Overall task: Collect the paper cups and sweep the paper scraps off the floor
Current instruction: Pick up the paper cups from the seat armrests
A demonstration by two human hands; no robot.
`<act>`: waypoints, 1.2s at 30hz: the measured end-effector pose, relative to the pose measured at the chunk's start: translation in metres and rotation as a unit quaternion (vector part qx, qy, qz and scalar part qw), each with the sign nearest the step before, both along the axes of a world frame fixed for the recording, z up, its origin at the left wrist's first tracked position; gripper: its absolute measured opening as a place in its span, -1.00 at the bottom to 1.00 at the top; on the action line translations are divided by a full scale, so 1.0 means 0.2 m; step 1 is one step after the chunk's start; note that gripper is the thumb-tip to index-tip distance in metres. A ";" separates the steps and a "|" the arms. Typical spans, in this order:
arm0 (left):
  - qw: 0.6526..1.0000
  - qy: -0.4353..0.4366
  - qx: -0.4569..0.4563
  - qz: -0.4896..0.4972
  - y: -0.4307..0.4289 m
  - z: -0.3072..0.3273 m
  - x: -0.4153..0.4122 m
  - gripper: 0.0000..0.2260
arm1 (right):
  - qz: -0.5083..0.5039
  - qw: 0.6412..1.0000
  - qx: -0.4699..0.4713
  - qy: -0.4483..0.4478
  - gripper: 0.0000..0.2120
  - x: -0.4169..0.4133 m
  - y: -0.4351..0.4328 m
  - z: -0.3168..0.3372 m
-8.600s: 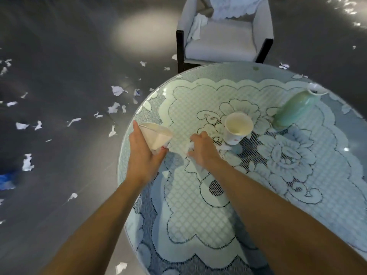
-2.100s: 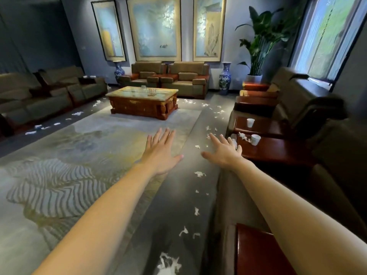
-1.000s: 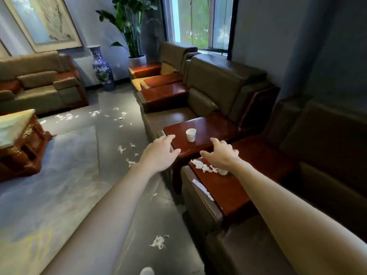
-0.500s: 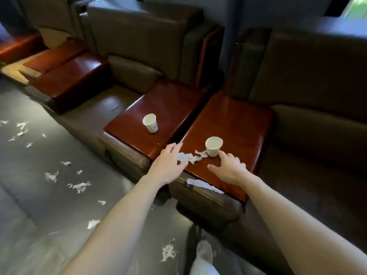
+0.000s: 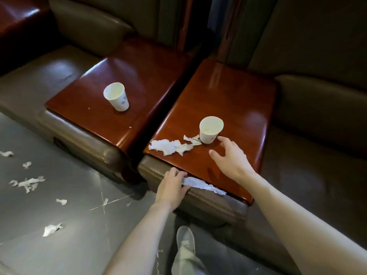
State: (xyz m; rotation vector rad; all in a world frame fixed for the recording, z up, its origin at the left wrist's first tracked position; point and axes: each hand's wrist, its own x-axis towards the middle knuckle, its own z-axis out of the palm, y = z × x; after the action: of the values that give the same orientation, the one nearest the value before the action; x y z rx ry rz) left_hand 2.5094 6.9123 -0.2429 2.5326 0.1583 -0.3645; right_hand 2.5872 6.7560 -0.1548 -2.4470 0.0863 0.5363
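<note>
Litter on and beside a leather sofa (image 5: 317,108), seen from above.
Paper scraps (image 5: 27,183) lie on the floor (image 5: 69,225) at left. One paper cup (image 5: 117,96) stands upright on the left bench (image 5: 143,76). On the right bench (image 5: 234,92) a scrap pile (image 5: 168,147) touches the second cup (image 5: 210,129). At its front edge the left hand (image 5: 172,187) pinches a paper strip (image 5: 204,186) between fingers (image 5: 174,173) and thumb. The right hand (image 5: 230,159) hovers, fingers spread, forefinger just beside that cup.
</note>
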 end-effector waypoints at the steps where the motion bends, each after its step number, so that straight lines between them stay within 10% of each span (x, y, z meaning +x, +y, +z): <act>1: 1.000 -0.009 -0.006 0.001 0.00 -0.01 0.01 -0.75 | -0.017 1.000 0.016 -0.012 -0.48 0.00 0.00 -0.01; 10: 0.971 -0.178 -0.038 0.156 0.17 0.05 0.23 -0.79 | -0.129 0.980 0.117 -0.093 -0.60 0.13 0.02 -0.01; 19: 0.991 -0.028 -0.056 0.118 0.07 -0.13 0.41 -0.22 | -0.120 0.975 0.078 -0.168 -0.53 0.29 0.02 -0.10; 23: 0.987 -0.147 0.045 0.039 0.01 -0.22 0.44 -0.49 | -0.042 0.991 0.018 -0.122 -0.25 0.35 0.02 -0.18; 26: 0.970 -0.238 -0.041 0.033 0.04 -0.25 0.43 -0.64 | -0.022 0.996 0.028 -0.077 -0.16 0.40 0.03 -0.23; 36: 0.961 -0.159 -0.162 0.160 0.04 -0.04 0.68 -0.91 | -0.094 0.988 0.119 -0.018 -0.25 0.47 0.05 -0.26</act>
State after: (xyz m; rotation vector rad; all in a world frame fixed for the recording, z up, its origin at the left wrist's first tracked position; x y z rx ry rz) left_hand 2.6458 6.9211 -0.2509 2.1571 0.3468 0.1358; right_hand 2.6812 6.7669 -0.2062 -2.1865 0.2243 0.3949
